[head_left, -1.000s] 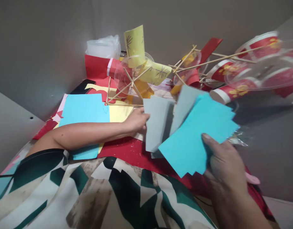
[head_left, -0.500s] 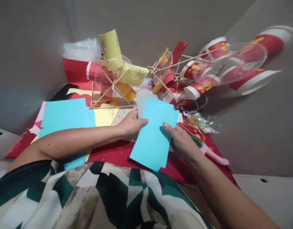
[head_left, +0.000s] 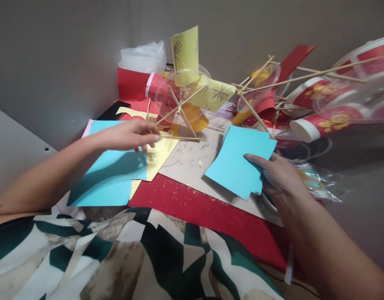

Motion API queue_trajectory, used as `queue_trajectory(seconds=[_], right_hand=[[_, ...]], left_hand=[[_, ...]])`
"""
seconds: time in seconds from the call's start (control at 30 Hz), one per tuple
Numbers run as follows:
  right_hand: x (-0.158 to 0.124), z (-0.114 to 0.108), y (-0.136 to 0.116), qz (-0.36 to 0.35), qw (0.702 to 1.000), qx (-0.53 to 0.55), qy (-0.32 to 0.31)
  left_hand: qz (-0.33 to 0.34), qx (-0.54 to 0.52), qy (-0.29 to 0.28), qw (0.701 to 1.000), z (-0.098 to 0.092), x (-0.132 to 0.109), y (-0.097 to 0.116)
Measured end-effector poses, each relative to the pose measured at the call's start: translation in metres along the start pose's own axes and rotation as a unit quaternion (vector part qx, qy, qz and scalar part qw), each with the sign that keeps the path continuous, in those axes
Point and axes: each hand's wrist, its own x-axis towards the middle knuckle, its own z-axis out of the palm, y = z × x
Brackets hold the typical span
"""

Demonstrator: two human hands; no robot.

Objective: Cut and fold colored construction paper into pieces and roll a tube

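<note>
My right hand (head_left: pixel 281 177) grips a small stack of light blue paper sheets (head_left: pixel 238 160) by their right edge, thumb on top, holding them just above the worn board (head_left: pixel 192 162). My left hand (head_left: pixel 129 134) hovers over a large blue sheet (head_left: pixel 110 175) and a yellow sheet (head_left: pixel 157 156) at the left. Its fingers are curled loosely and nothing shows in them.
A red sheet (head_left: pixel 210 208) lies along the near edge. Behind stand wooden-stick frames (head_left: pixel 179 112) with clear cups, yellow paper rolls (head_left: pixel 185 52), red paper cups (head_left: pixel 323 123), a white plastic bag (head_left: pixel 143 58) and a dark phone (head_left: pixel 112 111). Grey walls close in on both sides.
My left hand let go of the blue stack and moved left over the large blue sheet. My right hand carried the stack to the right.
</note>
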Motion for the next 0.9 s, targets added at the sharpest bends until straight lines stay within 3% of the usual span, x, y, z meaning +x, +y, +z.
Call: queue_trajectory(seconds=[0.1,0.17,0.27,0.37,0.47,0.57,0.63,0.73,0.9], right_hand=[[0.01,0.005,0.0,0.005,0.999,0.039,-0.011],[0.016,0.006,0.001,-0.008,0.999,0.047,-0.02],[0.026,0.003,0.006,-0.033,0.999,0.033,-0.021],[0.036,-0.005,0.012,-0.061,0.998,0.008,0.023],[0.036,-0.014,0.014,-0.12,0.99,-0.028,0.067],[0.02,-0.016,0.008,-0.216,0.97,-0.086,0.064],[0.003,-0.013,0.004,-0.25,0.962,-0.107,0.022],[-0.025,0.001,0.0,-0.25,0.957,-0.124,-0.084],[-0.068,0.041,-0.008,-0.129,0.945,-0.08,-0.29]], left_hand=[[-0.052,0.046,0.162,0.984,-0.026,-0.023,-0.022],[-0.074,0.068,0.238,0.966,-0.035,-0.037,-0.039],[-0.161,0.103,0.267,0.945,-0.038,-0.057,-0.06],[-0.247,0.109,0.292,0.918,-0.036,-0.074,-0.074],[-0.282,0.203,0.294,0.89,-0.033,-0.087,-0.084],[-0.308,0.297,0.267,0.864,-0.032,-0.095,-0.096],[-0.342,0.331,0.237,0.847,-0.03,-0.095,-0.102],[-0.362,0.318,0.192,0.855,-0.023,-0.094,-0.103],[-0.345,0.326,0.239,0.847,-0.009,-0.092,-0.101]])
